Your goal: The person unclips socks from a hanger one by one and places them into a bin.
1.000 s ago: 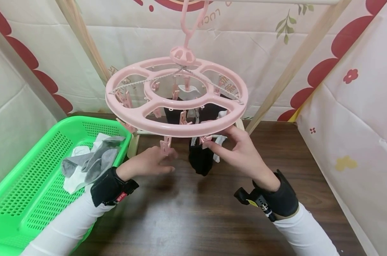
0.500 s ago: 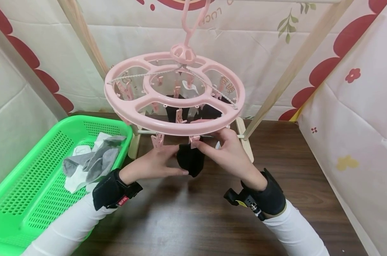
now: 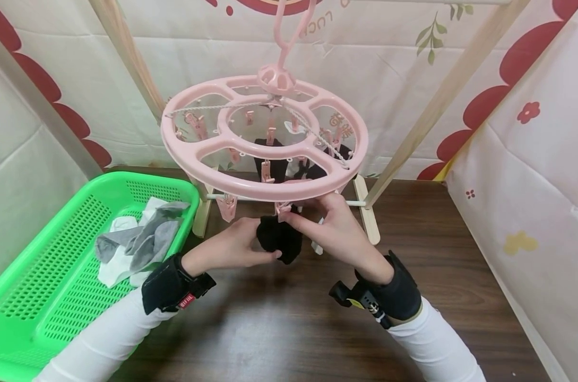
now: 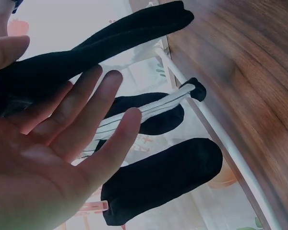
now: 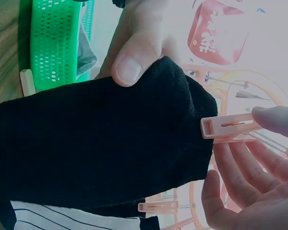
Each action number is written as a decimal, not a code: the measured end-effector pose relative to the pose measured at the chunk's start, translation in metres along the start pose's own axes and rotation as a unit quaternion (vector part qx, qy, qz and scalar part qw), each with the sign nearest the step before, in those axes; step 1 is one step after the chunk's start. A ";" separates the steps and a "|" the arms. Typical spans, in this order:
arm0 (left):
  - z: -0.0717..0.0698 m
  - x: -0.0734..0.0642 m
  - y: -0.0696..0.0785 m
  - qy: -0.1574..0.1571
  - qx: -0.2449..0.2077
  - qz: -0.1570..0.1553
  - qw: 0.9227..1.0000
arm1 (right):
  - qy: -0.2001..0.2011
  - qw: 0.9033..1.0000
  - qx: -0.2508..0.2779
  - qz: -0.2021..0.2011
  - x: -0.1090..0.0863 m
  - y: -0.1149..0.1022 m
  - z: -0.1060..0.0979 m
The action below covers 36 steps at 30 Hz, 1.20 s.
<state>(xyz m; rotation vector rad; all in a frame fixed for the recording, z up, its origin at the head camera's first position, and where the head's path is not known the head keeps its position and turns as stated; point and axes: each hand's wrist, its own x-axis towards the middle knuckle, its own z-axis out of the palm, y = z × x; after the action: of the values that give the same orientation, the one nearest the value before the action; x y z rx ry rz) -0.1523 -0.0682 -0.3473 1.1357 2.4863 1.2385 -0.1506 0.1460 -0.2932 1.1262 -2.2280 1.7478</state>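
Observation:
In the head view my left hand (image 3: 233,246) holds a black sock (image 3: 284,244) below the front rim of a round pink hanging rack (image 3: 238,185). The right wrist view shows the left thumb (image 5: 129,71) pressed on the sock's upper edge. My right hand (image 3: 338,231) pinches a pink clothespin (image 5: 230,125) between thumb and fingers. The pin's tip overlaps the sock's cuff; whether it bites the cloth is hard to tell. Behind the left fingers, in the left wrist view, hang another black sock (image 4: 163,179) held by a pin and a white striped sock (image 4: 151,106).
A green basket (image 3: 26,260) at the left contains grey and white cloth pieces (image 3: 143,241). Wooden posts (image 3: 448,101) and a white crossbar (image 3: 355,203) stand around the rack. Several spare pins (image 3: 227,208) dangle from it, over a dark wooden tabletop (image 3: 279,329).
My left hand has moved right and taken hold of the black sock. The right hand has shifted left with the clothespin, and the rack has turned slightly.

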 end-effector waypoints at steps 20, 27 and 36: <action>-0.007 -0.001 -0.008 0.107 0.034 0.005 0.994 | 0.024 1.000 0.009 0.005 0.006 0.011 0.015; -0.010 -0.001 -0.008 0.073 0.039 -0.044 0.996 | 0.047 0.999 0.019 -0.007 0.004 0.013 0.014; -0.013 0.000 -0.009 0.045 0.047 -0.076 0.995 | 0.060 0.997 0.055 -0.002 0.001 0.014 0.011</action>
<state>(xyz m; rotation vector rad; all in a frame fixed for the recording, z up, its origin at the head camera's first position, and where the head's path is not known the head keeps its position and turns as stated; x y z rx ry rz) -0.1622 -0.0797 -0.3454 0.9076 2.6657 1.1668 -0.1556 0.1370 -0.3079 1.0142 -2.0833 1.9035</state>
